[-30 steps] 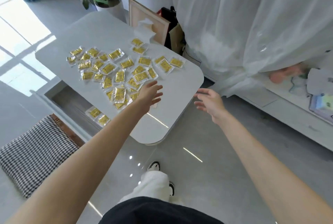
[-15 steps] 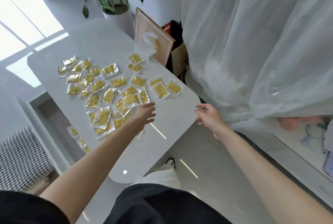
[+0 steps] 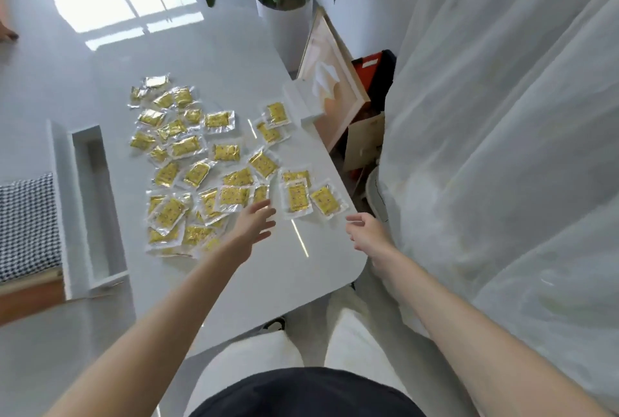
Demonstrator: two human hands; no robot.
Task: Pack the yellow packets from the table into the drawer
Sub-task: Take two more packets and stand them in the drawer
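Reaching over the white table (image 3: 234, 282), the left hand (image 3: 256, 225) hangs with fingers spread wide and empty just at the near edge of the yellow packets (image 3: 231, 195), while the right hand (image 3: 366, 235) hovers open and empty beside the table's right rim, close to the nearest packet (image 3: 326, 200). The packets lie scattered flat across the tabletop, many overlapping, each a small pouch with a clear crinkled border; they look light, thin and floppy, and likely slick on the glossy surface (so sliding several together into a stack, then pinching the sealed edges, seems surer than picking from above). The open drawer (image 3: 93, 209) juts out on the table's left side, and whether it holds anything cannot be told. Bare tabletop near the person gives room to gather; a white tissue box (image 3: 303, 101) crowds the far right edge.
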